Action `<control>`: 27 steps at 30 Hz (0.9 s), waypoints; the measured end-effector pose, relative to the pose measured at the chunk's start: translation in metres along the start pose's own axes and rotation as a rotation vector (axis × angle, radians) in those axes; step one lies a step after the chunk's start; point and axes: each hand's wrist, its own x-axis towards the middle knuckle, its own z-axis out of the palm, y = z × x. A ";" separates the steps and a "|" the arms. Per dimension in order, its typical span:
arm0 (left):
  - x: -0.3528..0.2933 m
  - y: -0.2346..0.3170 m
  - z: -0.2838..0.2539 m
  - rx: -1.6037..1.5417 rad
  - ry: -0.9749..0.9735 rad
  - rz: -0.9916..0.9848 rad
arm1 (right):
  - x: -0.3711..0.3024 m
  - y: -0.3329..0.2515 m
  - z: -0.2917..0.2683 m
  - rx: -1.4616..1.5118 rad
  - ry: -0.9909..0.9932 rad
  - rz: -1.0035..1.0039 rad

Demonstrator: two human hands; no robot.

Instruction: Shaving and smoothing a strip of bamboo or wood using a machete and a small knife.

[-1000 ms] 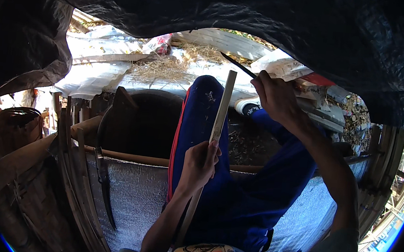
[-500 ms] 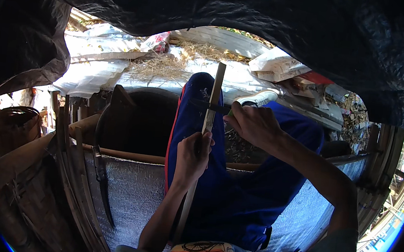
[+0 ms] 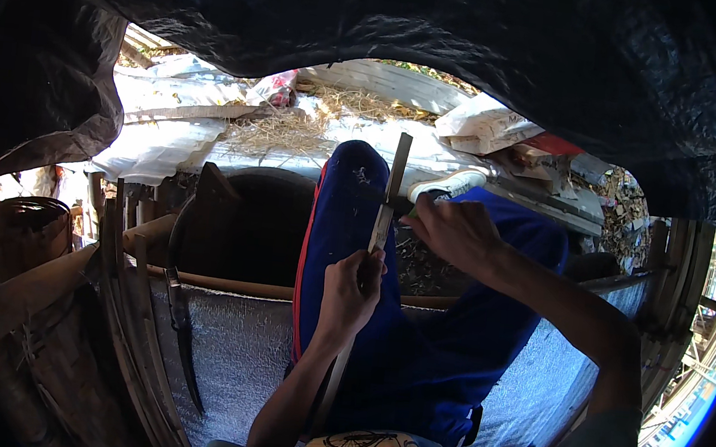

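My left hand (image 3: 352, 288) is closed round a long, flat strip of pale wood or bamboo (image 3: 382, 226). The strip slants up over my blue-trousered thigh, its lower end running back toward my waist. To the right of its upper part, my right hand (image 3: 455, 231) grips a knife (image 3: 398, 203) with a dark blade and a bit of green showing at the handle. The blade crosses the strip a little above my left hand; its outline is hard to make out against the dark trousers. Pale shavings (image 3: 369, 175) lie on my knee.
A curved dark blade with a handle (image 3: 182, 327) rests at the left on a silvery mat (image 3: 234, 349), beside several long strips (image 3: 121, 313). Beyond stands a dark tub (image 3: 263, 223). Black sheeting (image 3: 446, 25) hangs overhead. Dry straw (image 3: 272, 133) lies ahead, near my shoe (image 3: 452, 183).
Both hands have shifted slightly right and lower in the picture, with the strip's top end following. The knife is still across the strip, with less of its blade showing to the left.
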 end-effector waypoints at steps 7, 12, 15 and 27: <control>-0.001 0.001 -0.012 -0.060 -0.042 -0.095 | 0.031 0.040 -0.015 0.062 0.117 0.210; 0.004 0.004 -0.009 -0.127 -0.055 -0.167 | -0.003 -0.004 -0.004 0.231 -0.079 -0.030; -0.003 0.009 -0.008 -0.060 -0.045 -0.130 | 0.013 0.027 0.007 0.080 0.069 0.022; 0.001 0.008 -0.015 -0.199 -0.088 -0.168 | -0.015 -0.018 -0.001 0.397 -0.149 0.030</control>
